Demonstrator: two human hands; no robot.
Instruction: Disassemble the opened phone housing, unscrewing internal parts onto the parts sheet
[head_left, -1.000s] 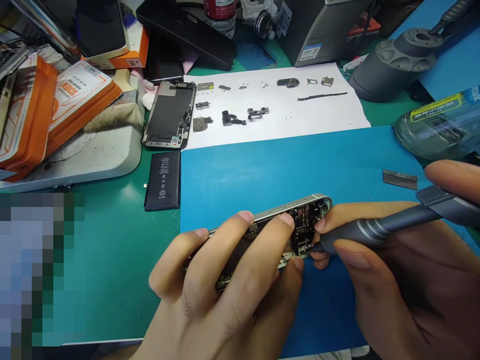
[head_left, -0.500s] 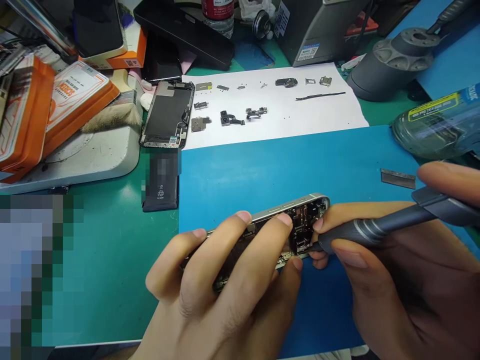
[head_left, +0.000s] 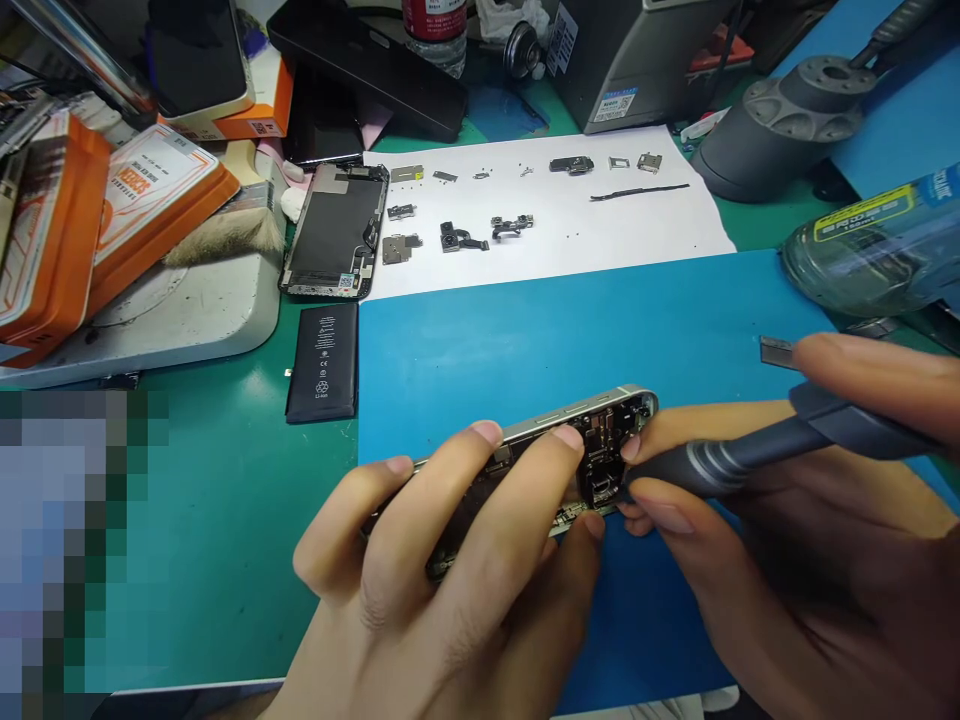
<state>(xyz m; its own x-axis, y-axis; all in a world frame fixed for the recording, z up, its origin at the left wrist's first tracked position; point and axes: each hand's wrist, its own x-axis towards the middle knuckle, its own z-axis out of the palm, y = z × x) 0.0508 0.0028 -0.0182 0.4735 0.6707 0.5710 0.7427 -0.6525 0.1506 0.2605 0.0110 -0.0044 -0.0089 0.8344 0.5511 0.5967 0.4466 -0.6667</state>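
Note:
My left hand point(head_left: 457, 560) grips an opened smartphone body point(head_left: 611, 440), its fingers laid across the inside and the thumb at the lower edge. The phone is tilted above a blue mat point(head_left: 637, 330), its silver frame and dark circuit board showing. In my right hand point(head_left: 780, 560) is a dark grey screwdriver point(head_left: 720, 465), held between thumb and fingers, with the forefinger on its wide end. Its tip reaches the phone's lower right corner, where the exact contact spot is hidden. A right-hand finger also touches the phone's right end.
Several small phone parts point(head_left: 465, 238) lie on white paper point(head_left: 555, 265). Left of them are a detached screen point(head_left: 330, 230) and a battery point(head_left: 322, 362). Orange boxes point(head_left: 157, 200) and a brush point(head_left: 232, 235) stand far left. A clear bottle point(head_left: 862, 250) lies right, near a grey holder point(head_left: 780, 130).
My right hand and the screwdriver have shifted slightly left and closer to the phone; the driver's wide end has dropped a little. My left hand and the phone stay nearly still.

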